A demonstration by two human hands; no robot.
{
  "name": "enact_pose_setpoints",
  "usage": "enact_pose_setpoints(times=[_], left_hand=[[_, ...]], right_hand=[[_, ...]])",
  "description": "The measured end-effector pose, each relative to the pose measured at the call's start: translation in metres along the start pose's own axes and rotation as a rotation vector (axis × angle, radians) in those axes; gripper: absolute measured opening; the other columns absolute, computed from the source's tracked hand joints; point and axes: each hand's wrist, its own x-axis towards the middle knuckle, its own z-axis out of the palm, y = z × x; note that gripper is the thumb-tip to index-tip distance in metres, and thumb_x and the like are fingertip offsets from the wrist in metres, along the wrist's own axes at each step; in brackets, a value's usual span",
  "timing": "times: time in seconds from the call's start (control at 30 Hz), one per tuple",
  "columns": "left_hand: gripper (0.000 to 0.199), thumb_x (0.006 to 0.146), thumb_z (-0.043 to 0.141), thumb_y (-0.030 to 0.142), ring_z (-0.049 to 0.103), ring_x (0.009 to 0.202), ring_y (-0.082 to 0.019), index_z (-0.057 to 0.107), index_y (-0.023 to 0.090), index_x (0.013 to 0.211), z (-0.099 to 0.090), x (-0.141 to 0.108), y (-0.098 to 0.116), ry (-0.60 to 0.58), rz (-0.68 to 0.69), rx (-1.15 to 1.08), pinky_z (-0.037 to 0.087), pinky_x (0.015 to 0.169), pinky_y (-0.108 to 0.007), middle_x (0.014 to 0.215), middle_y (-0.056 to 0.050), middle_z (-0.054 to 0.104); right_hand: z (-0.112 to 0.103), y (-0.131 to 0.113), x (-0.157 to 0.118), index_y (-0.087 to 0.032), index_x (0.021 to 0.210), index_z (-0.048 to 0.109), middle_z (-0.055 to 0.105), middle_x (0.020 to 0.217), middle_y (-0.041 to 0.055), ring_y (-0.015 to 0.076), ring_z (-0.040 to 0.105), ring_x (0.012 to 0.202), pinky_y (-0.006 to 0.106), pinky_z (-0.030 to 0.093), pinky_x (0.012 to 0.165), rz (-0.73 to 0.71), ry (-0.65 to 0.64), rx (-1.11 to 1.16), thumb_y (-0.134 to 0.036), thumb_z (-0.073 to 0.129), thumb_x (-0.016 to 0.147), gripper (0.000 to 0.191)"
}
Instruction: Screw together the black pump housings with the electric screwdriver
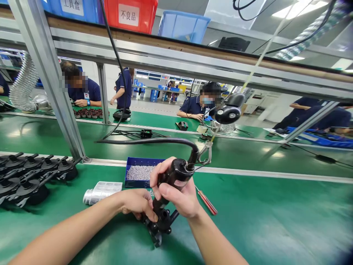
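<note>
My right hand [179, 191] is wrapped round a black electric screwdriver [178, 173], which hangs by a wire loop and has a thick cable at its top. The tool tilts, its lower end down at a black plastic part [164, 222] with short pipe stubs on the green mat. My left hand [140, 204] grips that part from the left, fingers closed on its side. The screwdriver's tip is hidden behind my fingers. Just behind my hands stands a blue bin [132, 183] of small silvery screws, with a few loose ones in front of it.
Similar black parts [30, 176] stand in rows at the left. A roll of labels [103, 192] lies left of my hands, a red-handled screwdriver [207, 203] to the right. A metal frame post [52, 81] rises at the left. Co-workers sit across the bench.
</note>
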Motion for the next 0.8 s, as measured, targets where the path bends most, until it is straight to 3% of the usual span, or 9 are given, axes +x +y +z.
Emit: enact_pose_setpoints(times=[0.17, 0.27, 0.33, 0.5, 0.63, 0.8], left_hand=[[0.036, 0.048, 0.088, 0.037, 0.056, 0.068, -0.015, 0.065, 0.02, 0.069, 0.0, -0.003, 0.005, -0.015, -0.029, -0.002, 0.038, 0.053, -0.025, 0.074, 0.001, 0.063], [0.036, 0.052, 0.087, 0.039, 0.055, 0.071, -0.015, 0.063, 0.021, 0.072, 0.002, -0.006, 0.008, 0.027, -0.008, 0.008, 0.038, 0.054, -0.025, 0.077, 0.002, 0.063], [0.032, 0.056, 0.086, 0.036, 0.056, 0.074, -0.015, 0.064, 0.021, 0.074, 0.002, -0.007, 0.01, 0.037, -0.001, 0.029, 0.042, 0.057, -0.025, 0.078, 0.003, 0.063], [0.026, 0.064, 0.084, 0.036, 0.058, 0.078, -0.017, 0.068, 0.022, 0.078, 0.0, -0.01, 0.011, -0.005, 0.009, 0.094, 0.045, 0.061, -0.027, 0.08, 0.003, 0.064], [0.026, 0.065, 0.082, 0.038, 0.057, 0.076, -0.017, 0.068, 0.022, 0.079, 0.0, -0.011, 0.012, -0.049, 0.007, 0.111, 0.043, 0.059, -0.028, 0.08, 0.002, 0.063], [0.029, 0.064, 0.083, 0.04, 0.054, 0.072, -0.016, 0.065, 0.021, 0.075, 0.002, -0.01, 0.009, -0.033, 0.011, 0.092, 0.041, 0.058, -0.028, 0.077, 0.001, 0.06]], right_hand=[[-0.011, -0.001, -0.001, -0.021, 0.12, 0.075, 0.079, 0.098, 0.0098, 0.0205, 0.065, 0.067, 0.032, 0.054, 0.057, 0.065, -0.052, 0.269, -0.053, 0.082, 0.086, 0.047], [-0.012, 0.002, 0.0, -0.017, 0.122, 0.079, 0.078, 0.098, 0.0119, 0.0224, 0.068, 0.071, 0.032, 0.057, 0.059, 0.119, -0.108, 0.363, -0.052, 0.076, 0.086, 0.05], [-0.01, 0.005, 0.0, -0.017, 0.123, 0.079, 0.077, 0.095, 0.0107, 0.0198, 0.065, 0.066, 0.03, 0.054, 0.056, 0.121, -0.097, 0.377, -0.051, 0.073, 0.091, 0.046], [-0.001, 0.008, -0.002, -0.023, 0.12, 0.075, 0.073, 0.088, 0.0043, 0.0124, 0.057, 0.057, 0.025, 0.048, 0.054, -0.026, 0.023, 0.199, -0.073, 0.081, 0.093, 0.058], [0.0, 0.01, -0.003, -0.026, 0.115, 0.07, 0.066, 0.075, -0.0031, 0.0093, 0.053, 0.054, 0.02, 0.045, 0.052, -0.109, 0.074, 0.069, -0.051, 0.089, 0.097, 0.035], [0.001, 0.01, -0.001, -0.026, 0.116, 0.07, 0.065, 0.077, -0.0032, 0.0092, 0.054, 0.054, 0.02, 0.046, 0.051, -0.126, 0.076, 0.048, -0.045, 0.087, 0.099, 0.031]])
